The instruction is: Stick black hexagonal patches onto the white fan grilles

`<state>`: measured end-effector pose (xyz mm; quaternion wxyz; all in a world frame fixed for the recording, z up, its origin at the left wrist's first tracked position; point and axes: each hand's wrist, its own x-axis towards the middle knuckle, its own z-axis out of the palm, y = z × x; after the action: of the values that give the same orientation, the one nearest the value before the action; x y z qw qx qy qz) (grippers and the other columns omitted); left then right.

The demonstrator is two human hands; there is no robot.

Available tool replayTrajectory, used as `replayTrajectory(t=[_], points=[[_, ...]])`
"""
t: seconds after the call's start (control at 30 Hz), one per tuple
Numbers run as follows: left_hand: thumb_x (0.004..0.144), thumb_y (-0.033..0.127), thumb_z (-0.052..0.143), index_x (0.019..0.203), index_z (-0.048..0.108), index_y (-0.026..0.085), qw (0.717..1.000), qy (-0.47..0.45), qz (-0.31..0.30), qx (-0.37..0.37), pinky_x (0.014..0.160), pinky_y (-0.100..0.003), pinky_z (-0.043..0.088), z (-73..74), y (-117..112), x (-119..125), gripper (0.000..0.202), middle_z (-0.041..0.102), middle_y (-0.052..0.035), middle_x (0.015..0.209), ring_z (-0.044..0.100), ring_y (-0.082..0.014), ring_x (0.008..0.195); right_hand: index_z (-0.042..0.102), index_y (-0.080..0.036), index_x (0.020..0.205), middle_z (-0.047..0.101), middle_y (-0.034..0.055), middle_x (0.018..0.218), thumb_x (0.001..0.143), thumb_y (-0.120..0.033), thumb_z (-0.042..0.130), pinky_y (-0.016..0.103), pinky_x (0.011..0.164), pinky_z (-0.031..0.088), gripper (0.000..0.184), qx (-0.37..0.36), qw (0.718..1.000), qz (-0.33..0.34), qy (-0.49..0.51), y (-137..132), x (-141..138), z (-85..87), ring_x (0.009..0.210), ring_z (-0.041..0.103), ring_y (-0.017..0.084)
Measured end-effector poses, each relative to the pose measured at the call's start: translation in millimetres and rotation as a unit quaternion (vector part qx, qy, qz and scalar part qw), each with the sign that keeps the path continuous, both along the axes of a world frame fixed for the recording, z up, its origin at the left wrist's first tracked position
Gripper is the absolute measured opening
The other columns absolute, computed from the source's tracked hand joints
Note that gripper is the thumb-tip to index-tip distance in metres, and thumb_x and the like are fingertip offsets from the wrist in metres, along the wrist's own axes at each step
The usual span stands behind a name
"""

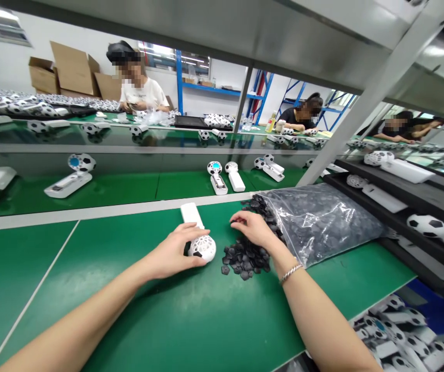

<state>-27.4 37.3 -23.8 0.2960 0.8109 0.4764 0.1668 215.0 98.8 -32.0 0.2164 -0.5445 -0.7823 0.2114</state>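
Note:
A white handheld fan (203,249) with a football-patterned round head and a grille lies on the green work surface, its handle (191,213) pointing away from me. My left hand (177,249) is closed around the fan head, thumb at the near side and fingers over the top. To its right, my right hand (250,227) is held above a pile of small black pentagon pieces (245,258). Its thumb and fingertips are pinched together on what looks like one small black piece. More black pieces spill from a clear plastic bag (322,222) beside my right wrist.
Beyond the work surface runs a green conveyor belt (136,186) carrying several football fans (217,178). Black trays (392,206) with fans are stacked at right, beside a slanted metal post (338,134). More fans (403,330) lie below at lower right. Several people sit across the line.

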Motion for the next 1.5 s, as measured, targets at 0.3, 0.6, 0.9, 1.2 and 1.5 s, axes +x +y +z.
replayTrajectory(t=[0.3,0.6,0.9,1.2,1.5], points=[[0.062,0.029,0.066,0.116,0.047,0.019,0.996,-0.061,0.063,0.031,0.105,-0.047,0.026,-10.1,-5.9,12.4,0.058,0.045,-0.0113,0.128,0.024,-0.0297,0.13,0.064,-0.018,0.082,0.061,-0.0006,0.077,0.078,-0.023,0.06,0.023,0.066,0.042,0.007,-0.075,0.955,0.221,0.183,-38.8,-30.8,19.1,0.072,0.054,0.012],[0.064,0.029,0.064,0.112,0.045,0.018,0.993,-0.079,0.079,0.026,0.106,-0.045,0.025,-14.1,-7.2,15.6,0.053,0.04,-0.0129,0.13,0.021,-0.0274,0.131,0.059,-0.016,0.066,0.056,-0.0033,0.065,0.068,-0.026,0.069,0.023,0.06,0.039,0.015,-0.172,0.929,0.18,0.274,-40.3,-45.8,6.8,0.061,0.049,0.01],[0.065,0.021,0.059,0.108,0.046,0.019,0.992,-0.095,0.075,0.029,0.106,-0.043,0.024,-14.1,-7.8,21.7,0.045,0.042,-0.0105,0.126,0.021,-0.0261,0.131,0.051,-0.016,0.059,0.045,-0.0082,0.053,0.056,-0.024,0.075,0.02,0.053,0.033,0.026,-0.268,0.889,0.166,0.333,-33.9,-52.6,2.4,0.052,0.04,0.007],[0.061,0.016,0.061,0.107,0.045,0.021,0.992,-0.113,0.059,0.011,0.106,-0.044,0.023,-12.0,-5.4,16.2,0.048,0.038,-0.0102,0.129,0.021,-0.026,0.131,0.056,-0.019,0.078,0.056,-0.0005,0.077,0.076,-0.039,0.059,0.024,0.066,0.041,0.02,-0.041,0.999,0.002,0.033,-15.4,-27.8,-5.2,0.069,0.052,0.012],[0.06,0.04,0.071,0.106,0.052,0.026,0.988,-0.123,0.089,0.022,0.097,-0.043,0.032,-12.7,-6.8,14.9,0.051,0.041,-0.0063,0.109,0.036,-0.0268,0.112,0.059,-0.02,0.072,0.057,0.0015,0.073,0.074,-0.018,0.055,0.026,0.069,0.041,0.005,-0.007,0.997,-0.022,-0.075,6.3,0.7,-23.3,0.069,0.056,0.015]])
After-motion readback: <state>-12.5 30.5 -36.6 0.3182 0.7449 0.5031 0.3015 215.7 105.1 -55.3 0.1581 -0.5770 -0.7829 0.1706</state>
